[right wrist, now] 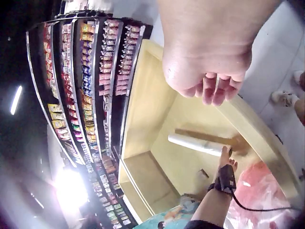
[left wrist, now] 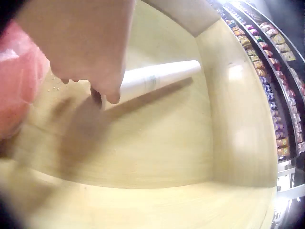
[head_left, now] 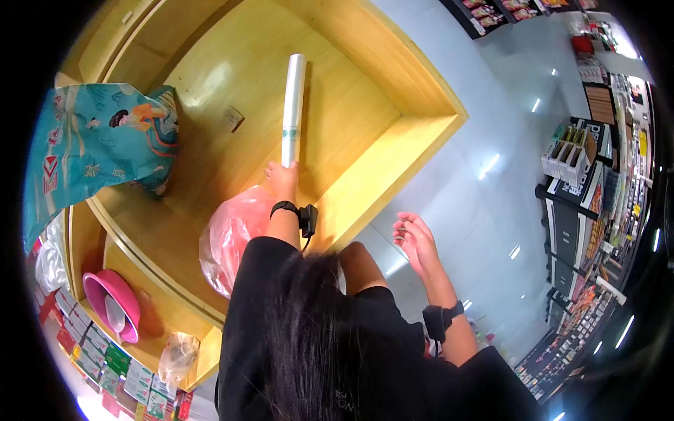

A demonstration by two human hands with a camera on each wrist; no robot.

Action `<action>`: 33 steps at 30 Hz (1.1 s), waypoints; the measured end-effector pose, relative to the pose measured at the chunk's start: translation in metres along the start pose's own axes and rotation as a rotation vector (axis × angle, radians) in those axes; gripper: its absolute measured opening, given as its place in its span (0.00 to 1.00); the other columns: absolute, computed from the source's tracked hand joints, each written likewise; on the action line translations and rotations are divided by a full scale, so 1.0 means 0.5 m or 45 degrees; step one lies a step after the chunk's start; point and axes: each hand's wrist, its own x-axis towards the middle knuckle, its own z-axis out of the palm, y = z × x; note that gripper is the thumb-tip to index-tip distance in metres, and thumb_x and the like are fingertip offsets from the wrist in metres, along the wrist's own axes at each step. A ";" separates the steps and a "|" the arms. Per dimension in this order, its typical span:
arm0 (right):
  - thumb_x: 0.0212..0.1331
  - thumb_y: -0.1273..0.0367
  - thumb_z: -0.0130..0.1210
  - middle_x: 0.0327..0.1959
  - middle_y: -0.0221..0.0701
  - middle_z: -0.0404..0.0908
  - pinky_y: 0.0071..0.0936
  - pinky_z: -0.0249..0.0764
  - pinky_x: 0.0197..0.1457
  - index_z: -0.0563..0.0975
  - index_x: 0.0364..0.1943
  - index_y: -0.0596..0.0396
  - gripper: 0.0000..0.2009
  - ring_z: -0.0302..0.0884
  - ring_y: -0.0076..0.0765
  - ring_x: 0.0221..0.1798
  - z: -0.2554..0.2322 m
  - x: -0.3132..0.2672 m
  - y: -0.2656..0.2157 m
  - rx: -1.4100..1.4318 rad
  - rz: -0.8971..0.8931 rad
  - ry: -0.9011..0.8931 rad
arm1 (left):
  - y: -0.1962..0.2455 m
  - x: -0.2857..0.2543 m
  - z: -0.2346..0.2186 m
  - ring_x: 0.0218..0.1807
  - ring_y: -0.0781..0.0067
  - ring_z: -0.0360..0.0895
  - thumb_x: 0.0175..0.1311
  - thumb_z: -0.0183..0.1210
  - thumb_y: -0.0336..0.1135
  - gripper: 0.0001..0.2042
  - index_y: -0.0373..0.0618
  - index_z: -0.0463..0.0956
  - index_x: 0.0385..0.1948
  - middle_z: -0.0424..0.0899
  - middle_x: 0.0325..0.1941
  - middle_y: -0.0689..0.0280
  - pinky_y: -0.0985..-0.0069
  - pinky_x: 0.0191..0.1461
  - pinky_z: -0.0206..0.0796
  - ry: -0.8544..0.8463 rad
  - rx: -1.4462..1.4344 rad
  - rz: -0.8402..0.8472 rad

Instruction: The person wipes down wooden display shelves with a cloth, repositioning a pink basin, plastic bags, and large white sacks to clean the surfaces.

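A long white roll of clear plastic bags slants across the wooden bin, with a small green print near its lower part. My left hand grips the roll's near end; in the left wrist view the thumb and fingers wrap that end. A pink plastic bag lies beside the left forearm. My right hand is held out over the floor to the right of the bin, fingers loosely bent and holding nothing. In the right wrist view its curled fingertips hang above the bin's edge.
A teal printed bag stands on the bin's left side. Lower left, a pink basin and a crumpled clear bag sit in another compartment. The bin's raised rim borders the tiled floor. Snack shelves stand beyond.
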 end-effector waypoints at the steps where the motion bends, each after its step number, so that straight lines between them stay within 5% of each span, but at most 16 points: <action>1: 0.60 0.70 0.44 0.36 0.29 0.73 0.22 0.66 0.42 0.68 0.46 0.54 0.11 0.69 0.24 0.37 -0.005 0.007 -0.009 -0.020 0.020 -0.005 | 0.008 -0.002 -0.006 0.51 0.51 0.70 0.44 0.65 0.47 0.29 0.35 0.67 0.44 0.72 0.47 0.46 0.60 0.55 0.61 -0.003 -0.001 -0.028; 3: 0.60 0.70 0.44 0.36 0.29 0.73 0.22 0.66 0.42 0.68 0.47 0.54 0.12 0.69 0.24 0.37 -0.011 0.017 -0.026 -0.087 0.035 -0.009 | 0.012 -0.014 -0.016 0.50 0.52 0.71 0.44 0.65 0.47 0.27 0.35 0.68 0.41 0.73 0.45 0.49 0.61 0.53 0.63 -0.166 0.134 0.286; 10: 0.60 0.67 0.46 0.39 0.30 0.73 0.21 0.66 0.43 0.68 0.48 0.55 0.13 0.69 0.23 0.40 0.049 0.095 -0.119 -0.482 0.050 -0.345 | 0.056 -0.072 -0.084 0.40 0.52 0.76 0.45 0.62 0.50 0.27 0.33 0.71 0.38 0.78 0.37 0.47 0.63 0.42 0.68 -0.337 -0.148 0.134; 12: 0.61 0.66 0.47 0.42 0.32 0.74 0.22 0.66 0.44 0.68 0.49 0.55 0.15 0.70 0.24 0.44 0.097 0.124 -0.137 -0.650 0.011 -0.489 | 0.073 -0.113 -0.131 0.33 0.65 0.77 0.49 0.57 0.50 0.25 0.33 0.70 0.38 0.78 0.32 0.56 0.68 0.38 0.69 -0.580 -1.056 -0.094; 14: 0.59 0.62 0.49 0.50 0.37 0.70 0.25 0.67 0.47 0.63 0.55 0.56 0.22 0.69 0.31 0.50 0.148 0.158 -0.136 -0.780 0.019 -0.595 | 0.097 -0.189 -0.255 0.32 0.70 0.75 0.55 0.53 0.48 0.21 0.37 0.70 0.38 0.76 0.31 0.61 0.69 0.37 0.70 -0.743 -1.495 -0.197; 16: 0.58 0.55 0.51 0.57 0.41 0.64 0.30 0.63 0.57 0.53 0.62 0.57 0.33 0.66 0.43 0.55 0.223 0.188 -0.128 -0.567 0.313 -0.553 | 0.080 -0.247 -0.309 0.36 0.70 0.78 0.59 0.52 0.33 0.10 0.42 0.68 0.40 0.77 0.38 0.60 0.75 0.40 0.75 -0.822 -1.928 -0.232; 17: 0.58 0.55 0.51 0.57 0.41 0.64 0.30 0.63 0.57 0.53 0.62 0.57 0.33 0.66 0.43 0.55 0.257 0.200 -0.118 -0.607 0.299 -0.617 | 0.075 -0.283 -0.340 0.35 0.69 0.79 0.58 0.52 0.29 0.08 0.42 0.67 0.39 0.77 0.38 0.60 0.74 0.39 0.75 -0.837 -1.964 -0.226; 19: 0.54 0.49 0.51 0.60 0.47 0.59 0.40 0.59 0.62 0.43 0.65 0.54 0.42 0.61 0.52 0.59 0.300 0.218 -0.080 -0.196 0.791 -0.709 | 0.067 -0.339 -0.376 0.34 0.68 0.79 0.56 0.53 0.25 0.08 0.43 0.66 0.36 0.77 0.38 0.59 0.73 0.37 0.76 -0.807 -1.927 -0.226; 20: 0.54 0.49 0.51 0.60 0.47 0.59 0.40 0.59 0.62 0.43 0.65 0.54 0.42 0.61 0.52 0.59 0.307 0.229 -0.060 -0.232 0.795 -0.723 | 0.065 -0.361 -0.378 0.34 0.68 0.79 0.55 0.54 0.25 0.07 0.43 0.66 0.34 0.77 0.37 0.60 0.72 0.36 0.76 -0.763 -1.861 -0.242; 24: 0.54 0.46 0.48 0.63 0.51 0.52 0.59 0.54 0.61 0.41 0.66 0.45 0.41 0.54 0.58 0.63 0.331 0.314 0.005 -0.106 0.663 -0.452 | 0.015 -0.356 -0.307 0.30 0.73 0.79 0.52 0.56 0.33 0.14 0.40 0.66 0.39 0.76 0.33 0.61 0.76 0.30 0.74 -0.515 -1.430 -0.278; 25: 0.53 0.47 0.49 0.64 0.49 0.51 0.59 0.54 0.60 0.42 0.66 0.45 0.41 0.53 0.59 0.63 0.327 0.326 0.000 -0.128 0.628 -0.355 | -0.015 -0.331 -0.293 0.42 0.64 0.77 0.50 0.58 0.37 0.23 0.35 0.63 0.45 0.73 0.41 0.55 0.68 0.42 0.72 -0.571 -1.321 -0.171; 26: 0.52 0.48 0.50 0.65 0.46 0.49 0.59 0.54 0.60 0.43 0.66 0.45 0.41 0.53 0.60 0.63 0.319 0.332 0.002 -0.151 0.594 -0.251 | -0.039 -0.319 -0.273 0.42 0.64 0.77 0.50 0.58 0.37 0.23 0.35 0.63 0.45 0.73 0.41 0.55 0.68 0.42 0.72 -0.601 -1.331 -0.181; 28: 0.49 0.54 0.55 0.66 0.45 0.47 0.51 0.55 0.62 0.46 0.66 0.45 0.41 0.50 0.56 0.65 0.359 0.351 -0.006 -0.417 0.421 -0.183 | -0.061 -0.262 -0.279 0.55 0.54 0.67 0.48 0.60 0.40 0.30 0.29 0.58 0.49 0.66 0.50 0.48 0.64 0.59 0.59 0.361 -0.886 -0.132; 30: 0.44 0.56 0.60 0.64 0.49 0.50 0.42 0.55 0.65 0.51 0.65 0.48 0.43 0.49 0.53 0.66 0.383 0.451 0.034 -1.491 -0.665 -0.679 | -0.062 -0.179 -0.304 0.58 0.52 0.62 0.46 0.61 0.41 0.34 0.27 0.55 0.51 0.63 0.53 0.45 0.65 0.63 0.53 0.367 -1.075 -0.137; 31: 0.40 0.58 0.62 0.63 0.48 0.54 0.37 0.54 0.66 0.56 0.63 0.54 0.43 0.51 0.51 0.66 0.430 0.426 0.035 -1.917 -0.851 -0.745 | -0.074 -0.126 -0.314 0.61 0.50 0.57 0.45 0.62 0.42 0.38 0.25 0.52 0.53 0.60 0.55 0.43 0.66 0.66 0.46 0.368 -1.251 -0.136; 33: 0.39 0.59 0.63 0.62 0.47 0.57 0.38 0.54 0.66 0.55 0.63 0.56 0.43 0.52 0.51 0.66 0.506 0.441 0.086 -2.107 -0.900 -0.804 | -0.101 -0.026 -0.302 0.60 0.51 0.58 0.44 0.62 0.43 0.40 0.24 0.51 0.54 0.60 0.55 0.43 0.66 0.65 0.48 0.385 -1.241 -0.241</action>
